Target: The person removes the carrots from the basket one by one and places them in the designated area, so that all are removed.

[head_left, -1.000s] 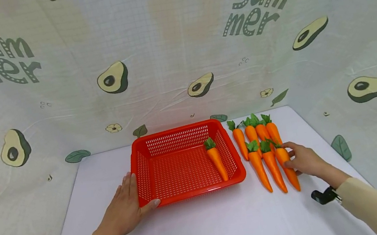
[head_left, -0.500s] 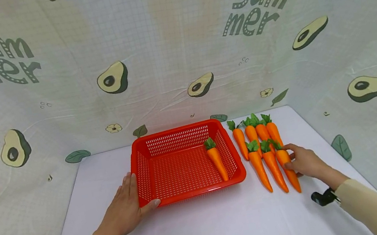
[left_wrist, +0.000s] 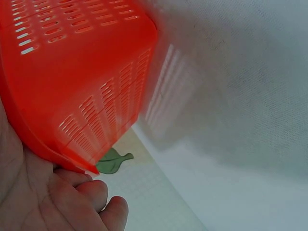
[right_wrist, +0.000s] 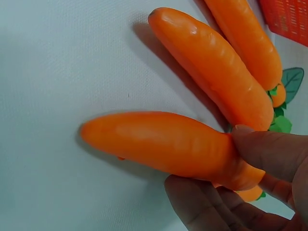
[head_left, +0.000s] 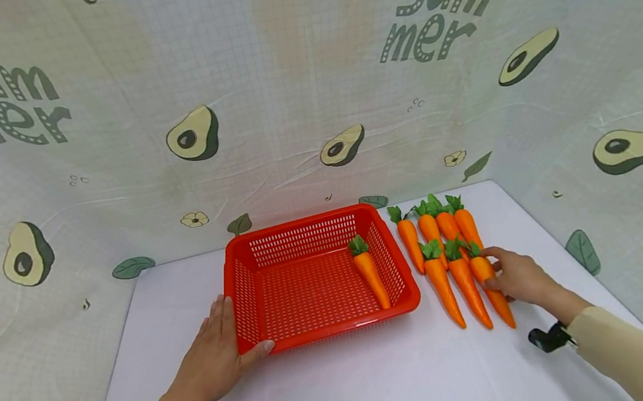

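My right hand (head_left: 519,275) holds the front-row carrot (head_left: 492,289) nearest the right edge, thumb on one side and fingers on the other. In the right wrist view that carrot (right_wrist: 159,144) lies close over the white cloth, its thick end between thumb and fingers. Two more carrots (right_wrist: 216,67) lie alongside it there. My left hand (head_left: 209,354) rests against the left side of a red plastic basket (head_left: 318,334), fingers straight and thumb along its front rim. One carrot (head_left: 370,277) with a green top lies inside the basket, toward its right wall.
Left of the held carrot lie two front-row carrots (head_left: 467,286). Behind them is a back row of several carrots (head_left: 409,242), tops toward the wall. A printed cloth (head_left: 266,96) hangs behind the white table (head_left: 354,394).
The right hand and its carrot have shifted very slightly toward the table's front, the tip edging outward from the neighbouring carrot. The left hand and basket stay put.
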### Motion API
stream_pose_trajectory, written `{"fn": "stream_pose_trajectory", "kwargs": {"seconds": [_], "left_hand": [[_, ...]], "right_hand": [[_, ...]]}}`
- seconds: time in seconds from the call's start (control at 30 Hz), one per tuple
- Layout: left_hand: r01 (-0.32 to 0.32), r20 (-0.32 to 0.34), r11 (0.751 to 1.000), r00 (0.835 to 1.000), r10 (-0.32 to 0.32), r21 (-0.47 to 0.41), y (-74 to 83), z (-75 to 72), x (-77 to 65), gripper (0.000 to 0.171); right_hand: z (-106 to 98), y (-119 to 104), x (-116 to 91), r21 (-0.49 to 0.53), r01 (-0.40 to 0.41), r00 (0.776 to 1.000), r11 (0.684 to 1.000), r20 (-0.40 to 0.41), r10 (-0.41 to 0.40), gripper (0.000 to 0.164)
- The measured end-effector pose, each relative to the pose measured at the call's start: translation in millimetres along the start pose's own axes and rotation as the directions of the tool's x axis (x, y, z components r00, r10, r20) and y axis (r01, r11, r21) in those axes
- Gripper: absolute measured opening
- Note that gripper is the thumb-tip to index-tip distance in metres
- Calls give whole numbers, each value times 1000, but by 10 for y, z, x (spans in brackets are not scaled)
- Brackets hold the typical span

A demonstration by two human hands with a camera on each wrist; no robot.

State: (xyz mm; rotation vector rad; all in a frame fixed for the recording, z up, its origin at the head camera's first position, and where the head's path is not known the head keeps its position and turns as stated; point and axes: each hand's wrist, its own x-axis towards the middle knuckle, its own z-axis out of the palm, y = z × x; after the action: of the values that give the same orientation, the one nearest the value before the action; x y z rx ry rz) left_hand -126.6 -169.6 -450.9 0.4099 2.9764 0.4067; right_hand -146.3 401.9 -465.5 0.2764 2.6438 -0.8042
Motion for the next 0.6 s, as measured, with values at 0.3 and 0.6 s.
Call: {"fn": "stream_pose_trajectory", "kwargs": {"seconds": [0.3, 0.6], "left_hand": [[-9, -11, 1000, 1000, 8, -9, 0, -3, -3, 126], [7, 13, 1000, 1000, -7, -10, 7, -15, -8, 127]], "right_hand": [[-11, 21, -12, -26, 31, 999, 999, -17, -31, 72], [4, 53, 4, -33, 30, 999, 999, -31, -31, 74]]}}
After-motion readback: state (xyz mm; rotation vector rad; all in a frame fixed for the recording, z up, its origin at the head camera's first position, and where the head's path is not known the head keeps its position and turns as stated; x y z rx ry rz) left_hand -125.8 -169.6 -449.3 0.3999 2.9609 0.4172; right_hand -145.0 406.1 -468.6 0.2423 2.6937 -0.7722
